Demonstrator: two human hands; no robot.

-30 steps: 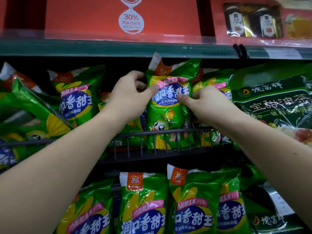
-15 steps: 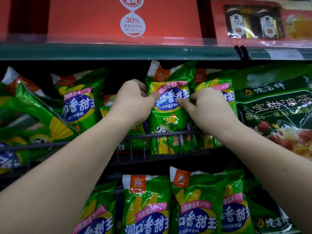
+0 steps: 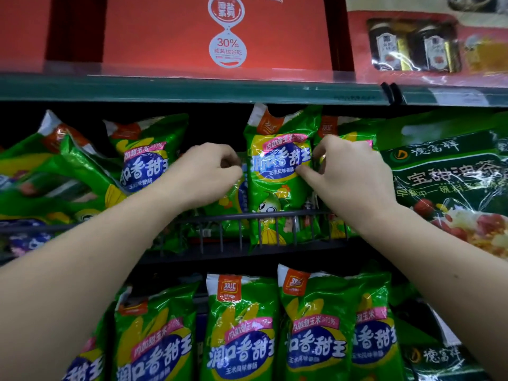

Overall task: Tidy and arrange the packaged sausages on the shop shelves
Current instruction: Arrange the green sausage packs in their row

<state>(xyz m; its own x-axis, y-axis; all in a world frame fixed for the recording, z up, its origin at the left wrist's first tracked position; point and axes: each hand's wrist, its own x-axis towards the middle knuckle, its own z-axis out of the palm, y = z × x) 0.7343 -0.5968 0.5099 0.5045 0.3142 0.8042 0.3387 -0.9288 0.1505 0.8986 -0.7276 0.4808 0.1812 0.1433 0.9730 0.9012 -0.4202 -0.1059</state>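
Head view: the pack (image 3: pixel 277 193) stands upright on the middle shelf (image 3: pixel 247 254), its foot behind the wire rail (image 3: pixel 220 218), with more packs close on both sides. The left hand (image 3: pixel 203 174) curls at its left edge, the grip pinched there with the thumb tip touching the film. The right hand (image 3: pixel 349 177) pinches the right edge, thumb on the front and fingers hooked behind.

The pack is probably light and soft: thin, glossy film that looks slippery and crumples easily, over firmer sausages inside. Holding it at both side edges, about mid-height, seems the best way to square it; the flat top seal would likely fold.

It is bright green with a yellow corn picture, a blue oval with white characters, a pink band, an orange logo tab on the white top seal and a cartoon figure low down.
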